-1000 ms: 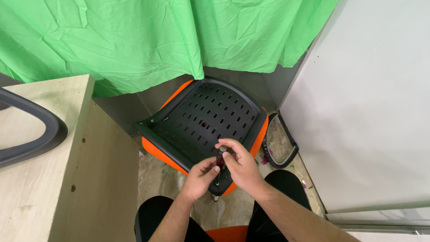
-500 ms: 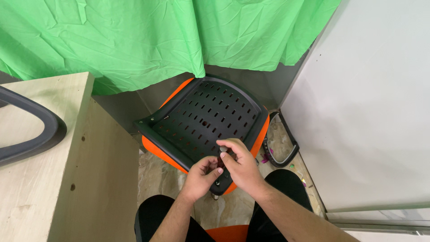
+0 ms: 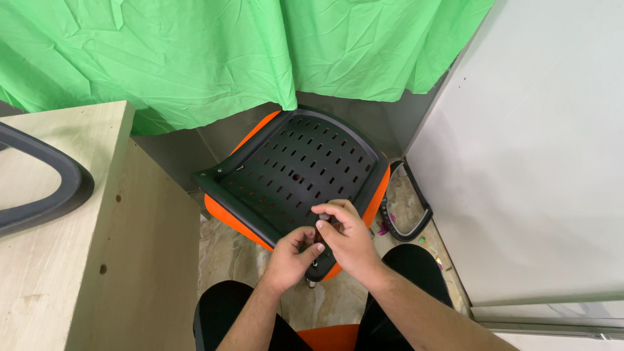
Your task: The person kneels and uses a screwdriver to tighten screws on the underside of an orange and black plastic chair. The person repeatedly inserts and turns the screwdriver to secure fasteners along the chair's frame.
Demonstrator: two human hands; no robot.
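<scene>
While my left hand [image 3: 292, 257] and right hand [image 3: 344, 237] pinch a small dark fastener at the black slotted chair shell's [image 3: 292, 175] near edge, steady fingers should keep it square.

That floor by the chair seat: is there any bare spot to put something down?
Bare marble floor shows between the wooden cabinet and the chair seat. The strip beside the white wall is crowded by a black armrest and scraps. Both hands, left hand and right hand, crowd the seat's near edge.
</scene>
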